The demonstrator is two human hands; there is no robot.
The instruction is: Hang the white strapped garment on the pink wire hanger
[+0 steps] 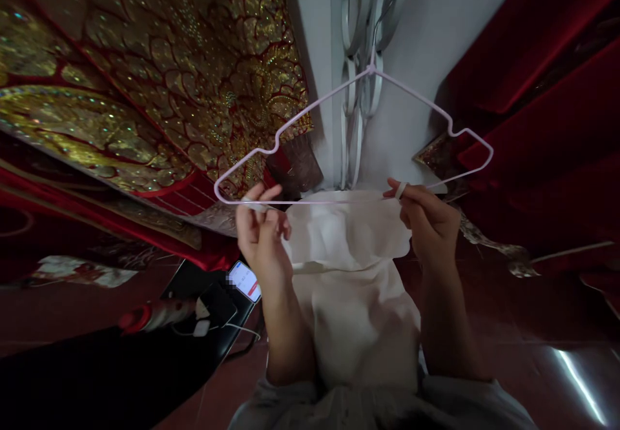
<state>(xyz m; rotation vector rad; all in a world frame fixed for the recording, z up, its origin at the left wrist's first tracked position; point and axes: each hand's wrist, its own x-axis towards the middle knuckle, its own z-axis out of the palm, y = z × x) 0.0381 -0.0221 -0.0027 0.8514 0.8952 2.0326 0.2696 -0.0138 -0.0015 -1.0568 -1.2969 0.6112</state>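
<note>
A pale pink clothes hanger (323, 99) hangs by its metal hook, its lower bar running across between my hands. Below the bar a white cloth garment (349, 233) spreads down toward my body, its upper edge near the bar. My left hand (264, 230) is at the garment's left upper corner, thumb and finger closed on it and other fingers raised at the bar. At the right corner, my right hand (429, 220) pinches the cloth, its index finger stretched along the bar. A white band circles a finger on each hand; whether these are garment loops I cannot tell.
Gold-sequined red garments (194, 62) hang at the left, dark red ones (542, 94) at the right. Grey metal scrollwork (349, 81) stands behind the hanger. On a black seat (220, 346) at lower left lie a lit phone (246, 281), a bottle (159, 314) and a white cable.
</note>
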